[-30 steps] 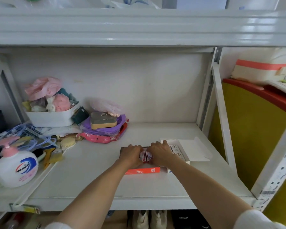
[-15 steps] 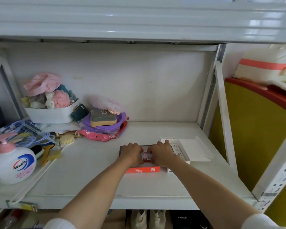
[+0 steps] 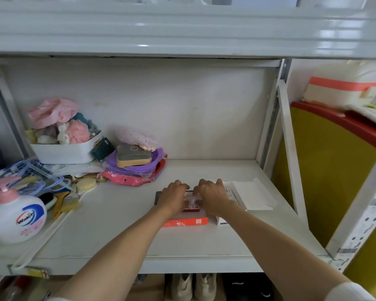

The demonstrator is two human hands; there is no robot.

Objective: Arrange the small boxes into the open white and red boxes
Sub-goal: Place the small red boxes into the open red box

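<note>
Hands, left hand [image 3: 174, 197] and right hand [image 3: 213, 197], press flat, open-palmed, on glossy rectangular small boxes [image 3: 191, 204].

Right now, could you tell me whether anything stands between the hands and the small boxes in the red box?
Nothing visible does. The left hand and right hand rest directly on the small boxes inside the open red box.

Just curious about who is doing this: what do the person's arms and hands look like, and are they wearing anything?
Both hands, left and right, are bare: no gloves or rings visible. The forearms are bare too, with white sleeves showing only near the bottom edge.
</note>
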